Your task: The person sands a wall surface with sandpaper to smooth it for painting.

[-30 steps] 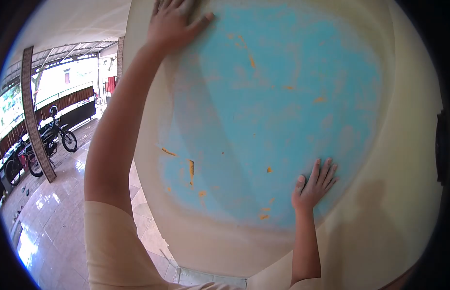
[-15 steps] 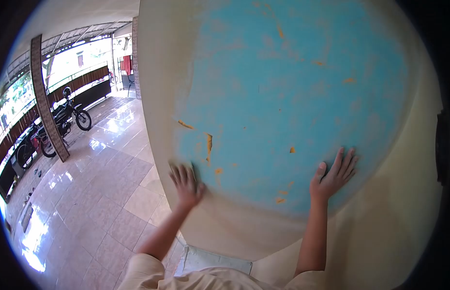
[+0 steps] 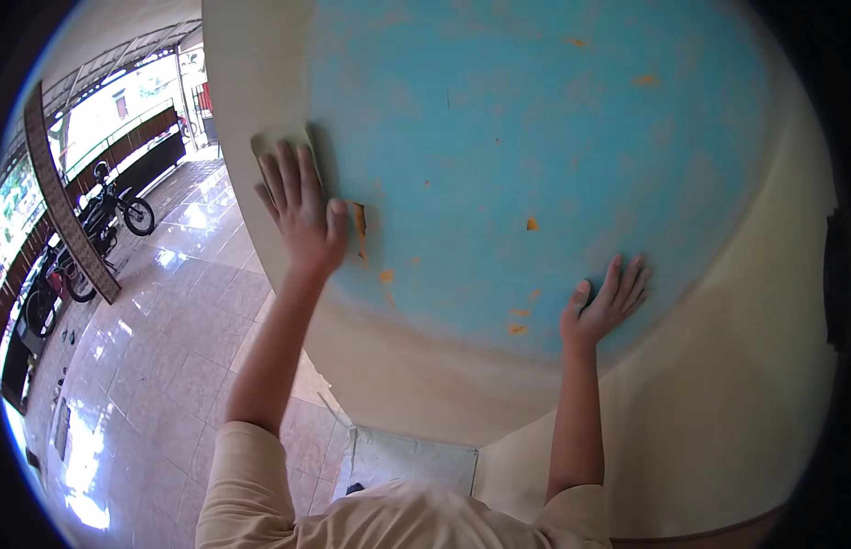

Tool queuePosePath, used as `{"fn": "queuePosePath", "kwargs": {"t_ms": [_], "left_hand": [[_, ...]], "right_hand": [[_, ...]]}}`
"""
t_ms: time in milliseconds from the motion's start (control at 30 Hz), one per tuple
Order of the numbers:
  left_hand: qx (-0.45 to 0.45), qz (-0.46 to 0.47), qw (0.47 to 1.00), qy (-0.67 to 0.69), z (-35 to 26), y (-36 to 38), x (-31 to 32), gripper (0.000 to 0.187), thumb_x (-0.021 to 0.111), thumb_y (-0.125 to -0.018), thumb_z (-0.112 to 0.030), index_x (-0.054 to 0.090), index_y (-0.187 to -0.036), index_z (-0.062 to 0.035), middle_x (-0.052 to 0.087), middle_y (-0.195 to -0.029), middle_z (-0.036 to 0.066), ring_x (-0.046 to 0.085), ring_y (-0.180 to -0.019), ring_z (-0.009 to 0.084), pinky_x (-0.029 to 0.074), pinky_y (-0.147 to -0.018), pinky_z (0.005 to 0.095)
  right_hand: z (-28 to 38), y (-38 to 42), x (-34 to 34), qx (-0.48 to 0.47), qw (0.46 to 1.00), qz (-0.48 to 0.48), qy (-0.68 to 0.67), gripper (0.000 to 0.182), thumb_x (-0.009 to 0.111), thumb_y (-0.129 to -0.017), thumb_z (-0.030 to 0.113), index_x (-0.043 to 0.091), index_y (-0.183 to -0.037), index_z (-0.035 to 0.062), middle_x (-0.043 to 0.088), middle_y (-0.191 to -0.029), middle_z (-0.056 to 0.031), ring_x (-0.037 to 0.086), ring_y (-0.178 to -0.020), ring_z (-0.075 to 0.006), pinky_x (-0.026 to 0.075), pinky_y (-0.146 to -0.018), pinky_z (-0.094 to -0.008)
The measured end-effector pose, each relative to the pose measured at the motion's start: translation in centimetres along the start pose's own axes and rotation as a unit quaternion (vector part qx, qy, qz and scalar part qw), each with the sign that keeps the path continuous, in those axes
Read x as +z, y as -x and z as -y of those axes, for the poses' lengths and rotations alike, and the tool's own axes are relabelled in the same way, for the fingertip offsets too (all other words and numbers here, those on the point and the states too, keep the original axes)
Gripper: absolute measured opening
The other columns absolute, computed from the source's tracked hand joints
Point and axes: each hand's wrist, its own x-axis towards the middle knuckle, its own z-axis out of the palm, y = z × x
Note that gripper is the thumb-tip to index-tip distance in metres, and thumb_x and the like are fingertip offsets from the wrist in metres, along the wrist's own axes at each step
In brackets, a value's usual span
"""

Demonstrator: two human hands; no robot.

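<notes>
A wall with a large light-blue patch (image 3: 499, 110) faces me, its cream paint showing around the blue and small orange chips scattered over it. My left hand (image 3: 302, 206) is at the patch's left edge, pressing a pale sheet of sandpaper (image 3: 262, 145) against the surface; the sheet's corners stick out past the fingertips. Just right of that thumb is a long orange chip (image 3: 360, 224). Lower down on the right, my right hand (image 3: 606, 304) rests on the blue with fingers spread, holding nothing.
A pale, flat-topped object (image 3: 412, 462) stands low in front of my body. Glossy tiled floor (image 3: 169, 366) stretches off to the left, where a pillar (image 3: 64, 201) stands before a parked motorcycle (image 3: 101, 206). A cream side wall (image 3: 718, 412) is on the right.
My left hand has moved up along the patch's left edge with the sheet of sandpaper. My right hand stays flat on the wall. The view has shifted, so the wall appears further left and higher.
</notes>
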Motion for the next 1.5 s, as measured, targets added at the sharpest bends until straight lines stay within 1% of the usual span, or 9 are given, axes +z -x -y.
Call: {"fn": "queuePosePath", "kwargs": {"t_ms": [300, 633, 800, 867, 1033, 1200, 1333, 1433, 1500], "left_hand": [[0.014, 0.149, 0.989, 0.017, -0.3, 31.3, 4.7, 0.074, 0.038, -0.099, -0.053, 0.028, -0.152, -0.0032, 0.012, -0.160, 0.030, 0.003, -0.146, 0.0566, -0.002, -0.109, 0.0760], [-0.018, 0.030, 0.999, 0.035, 1.1, 5.1, 1.3, 0.068, 0.034, -0.100, -0.048, 0.037, -0.150, -0.0020, 0.023, -0.160, 0.024, 0.013, -0.149, 0.0471, 0.003, -0.117, 0.0624], [0.001, 0.058, 0.998, -0.001, 1.9, 22.5, 5.5, 0.070, 0.043, -0.096, -0.045, 0.036, -0.149, 0.0010, 0.022, -0.158, 0.030, 0.010, -0.145, 0.0559, 0.002, -0.112, 0.0724], [-0.010, 0.171, 0.985, 0.025, 0.2, 29.8, 5.3, 0.075, 0.045, -0.096, -0.046, 0.029, -0.150, 0.0029, 0.013, -0.157, 0.036, 0.002, -0.142, 0.0628, -0.003, -0.108, 0.0769], [0.011, 0.118, 0.992, 0.042, -0.7, 19.6, 4.5, 0.073, 0.040, -0.098, -0.047, 0.030, -0.151, 0.0019, 0.016, -0.159, 0.031, 0.001, -0.147, 0.0547, -0.006, -0.109, 0.0742], [-0.052, 0.059, 0.992, 0.098, -4.6, 8.5, 2.3, 0.072, 0.037, -0.099, -0.048, 0.033, -0.150, 0.0022, 0.018, -0.160, 0.029, 0.004, -0.148, 0.0531, -0.007, -0.111, 0.0697], [0.033, 0.113, 0.993, 0.032, -4.1, 21.3, 6.0, 0.070, 0.049, -0.094, -0.047, 0.039, -0.148, -0.0052, 0.025, -0.157, 0.028, 0.012, -0.144, 0.0570, 0.004, -0.110, 0.0751], [0.086, 0.327, 0.941, 0.014, -4.7, 31.8, 5.0, 0.063, 0.062, -0.085, -0.046, 0.053, -0.138, -0.0129, 0.042, -0.144, 0.026, 0.032, -0.132, 0.0586, 0.023, -0.102, 0.0779], [0.122, 0.280, 0.952, 0.016, -4.5, 33.9, 5.0, 0.061, 0.062, -0.085, -0.047, 0.055, -0.137, -0.0151, 0.043, -0.144, 0.022, 0.036, -0.129, 0.0554, 0.026, -0.097, 0.0785]], "right_hand": [[-1.5, 14.6, 0.0, -0.045, 0.997, 0.065, 0.001, 0.060, 0.031, -0.104, 0.049, 0.040, -0.148, 0.0088, 0.024, -0.160, -0.0209, 0.015, -0.148, -0.0471, 0.005, -0.115, -0.0679], [-2.3, 24.2, -0.1, -0.022, 0.988, 0.155, 0.013, 0.059, 0.035, -0.102, 0.047, 0.047, -0.137, 0.0019, 0.025, -0.156, -0.0291, 0.013, -0.145, -0.0547, 0.005, -0.111, -0.0736], [-2.2, 27.0, -3.4, -0.006, 0.961, 0.275, 0.011, 0.057, 0.050, -0.096, 0.039, 0.047, -0.140, 0.0032, 0.027, -0.154, -0.0315, 0.017, -0.144, -0.0545, 0.010, -0.110, -0.0737], [-1.9, 27.3, -5.3, 0.009, 0.948, 0.319, -0.005, 0.058, 0.055, -0.093, 0.037, 0.046, -0.141, 0.0041, 0.027, -0.154, -0.0315, 0.017, -0.144, -0.0537, 0.012, -0.110, -0.0735], [-1.8, 27.5, -7.1, 0.027, 0.890, 0.454, 0.016, 0.068, 0.059, -0.090, 0.036, 0.040, -0.148, 0.0066, 0.021, -0.157, -0.0309, 0.014, -0.147, -0.0506, 0.009, -0.112, -0.0721], [-0.2, 27.1, -6.5, 0.063, 0.907, 0.417, 0.010, 0.067, 0.061, -0.089, 0.038, 0.042, -0.148, 0.0112, 0.024, -0.157, -0.0285, 0.017, -0.147, -0.0489, 0.012, -0.111, -0.0729], [-1.0, 26.0, -5.9, 0.071, 0.912, 0.404, -0.005, 0.069, 0.060, -0.090, 0.038, 0.039, -0.150, 0.0117, 0.022, -0.157, -0.0305, 0.016, -0.146, -0.0506, 0.010, -0.111, -0.0731], [-2.1, 23.4, -4.9, 0.063, 0.932, 0.357, -0.019, 0.069, 0.060, -0.090, 0.038, 0.038, -0.151, 0.0121, 0.022, -0.157, -0.0309, 0.016, -0.146, -0.0513, 0.009, -0.112, -0.0728], [-2.6, 20.1, -4.2, 0.052, 0.950, 0.307, -0.035, 0.067, 0.058, -0.091, 0.038, 0.040, -0.150, 0.0123, 0.023, -0.157, -0.0306, 0.016, -0.146, -0.0513, 0.008, -0.112, -0.0728]]}}
